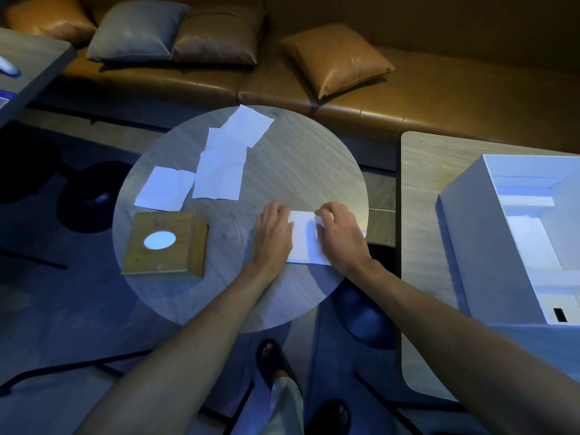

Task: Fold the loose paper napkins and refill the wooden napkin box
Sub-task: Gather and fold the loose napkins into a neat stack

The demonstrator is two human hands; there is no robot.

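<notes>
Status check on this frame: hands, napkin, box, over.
Left hand flat on napkin, right hand pinching its far edge. Wooden box apart at left, untouched. Loose napkins beyond it, nothing blocking.

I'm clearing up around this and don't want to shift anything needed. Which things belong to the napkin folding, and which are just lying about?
Job:
napkin, pressed by left hand, pinched by right hand
loose napkins
wooden box

Lying about:
white box
cushions
sofa
</notes>
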